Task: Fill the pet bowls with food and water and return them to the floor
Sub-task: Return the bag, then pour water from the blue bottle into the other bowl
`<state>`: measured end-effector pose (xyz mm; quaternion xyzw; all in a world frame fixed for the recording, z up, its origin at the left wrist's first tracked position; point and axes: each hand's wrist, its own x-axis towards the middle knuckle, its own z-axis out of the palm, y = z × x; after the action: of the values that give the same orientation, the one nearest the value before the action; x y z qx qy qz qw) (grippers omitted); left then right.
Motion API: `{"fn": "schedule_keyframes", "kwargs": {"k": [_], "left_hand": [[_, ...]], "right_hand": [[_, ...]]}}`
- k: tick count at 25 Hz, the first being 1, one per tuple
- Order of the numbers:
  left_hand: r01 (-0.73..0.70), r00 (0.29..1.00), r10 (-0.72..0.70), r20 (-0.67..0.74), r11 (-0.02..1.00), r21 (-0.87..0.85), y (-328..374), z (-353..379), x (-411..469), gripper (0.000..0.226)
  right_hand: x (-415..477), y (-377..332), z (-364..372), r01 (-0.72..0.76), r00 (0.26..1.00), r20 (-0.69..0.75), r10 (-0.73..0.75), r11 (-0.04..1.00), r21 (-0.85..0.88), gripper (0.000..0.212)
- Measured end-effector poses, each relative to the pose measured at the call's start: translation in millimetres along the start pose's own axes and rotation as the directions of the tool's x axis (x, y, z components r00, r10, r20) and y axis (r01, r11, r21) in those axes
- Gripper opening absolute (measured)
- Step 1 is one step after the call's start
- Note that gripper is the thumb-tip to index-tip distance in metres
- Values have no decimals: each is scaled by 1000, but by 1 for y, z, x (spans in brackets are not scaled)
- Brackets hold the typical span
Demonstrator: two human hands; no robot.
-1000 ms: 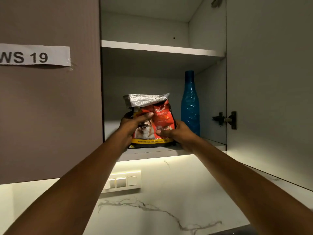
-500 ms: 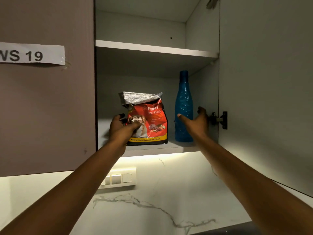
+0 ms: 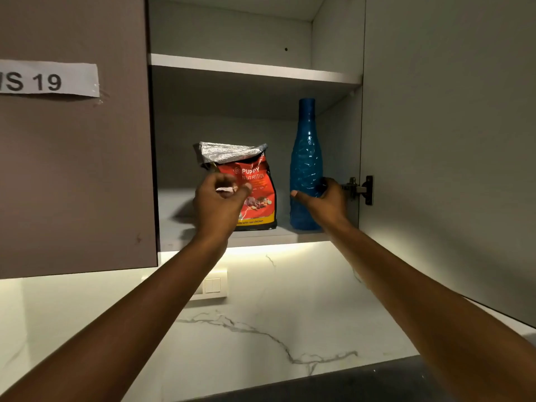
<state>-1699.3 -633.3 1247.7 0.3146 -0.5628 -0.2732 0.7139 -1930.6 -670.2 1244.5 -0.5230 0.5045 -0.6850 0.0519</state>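
Both arms are reaching up into an open wall cabinet, toward its lower shelf (image 3: 290, 235). The red puppy food bag (image 3: 255, 195) is standing upright near the middle of that shelf, close to the front edge, with its silver top crumpled and folded over. The left hand (image 3: 219, 203) is hovering in front of the bag's left half, covering part of the print; the fingers are curled loosely inward near the bag's face, and whether they are actually gripping it cannot be told from here. Just beside the bag, toward the right end of the shelf, a tall blue bottle (image 3: 306, 158) is standing upright — its base close to the front edge and near the cabinet's right wall. The right hand (image 3: 324, 200) is wrapping around the bottle's lower body, thumb pressing on the left side and fingers curling behind the right side, so the hand is closing on it. The open cabinet door (image 3: 449, 140) is hanging out to the right, its hinge (image 3: 359, 189) showing just past the right hand. A paper label (image 3: 49, 79) reading "S 19" is sticking to the closed door on the left — below, a marble-patterned backsplash (image 3: 261, 329) is carrying a white switch plate (image 3: 213, 285).
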Motion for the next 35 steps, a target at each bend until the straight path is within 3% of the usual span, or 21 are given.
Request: {"fn": "schedule_keyframes", "kwargs": {"k": [7,11,14,18,21,28,31,35], "left_hand": [[-73,934,81,347,997,-35,55,13,-42,62],[-142,896,159,415,987,-71,66,1,-72,49],[-144,902,124,413,990,16,48,-22,-97,40],[36,904,-100,417,987,158,-9,-64,-140,57],[209,851,-288,439,953,220,-60,-99,-180,69],[553,704,-527,476,827,97,-150,-170,-279,39],[699,647,-654,393,714,37,-178,-173,-325,34],[884,460,-839,291,463,-61,-203,-168,-380,30]], "right_hand": [[-95,-42,-40,129,991,27,-134,984,123,69],[-153,-34,-46,158,979,123,-162,987,41,73],[-197,-11,-47,90,974,208,-92,996,19,77],[-272,26,-42,-44,940,336,56,998,-43,84],[-340,53,-40,-146,887,432,162,987,-72,86],[-455,91,-43,-193,758,573,312,946,-260,90],[-474,102,-59,-153,702,603,379,907,-393,86],[-485,113,-83,-53,565,673,478,834,-549,85]]}}
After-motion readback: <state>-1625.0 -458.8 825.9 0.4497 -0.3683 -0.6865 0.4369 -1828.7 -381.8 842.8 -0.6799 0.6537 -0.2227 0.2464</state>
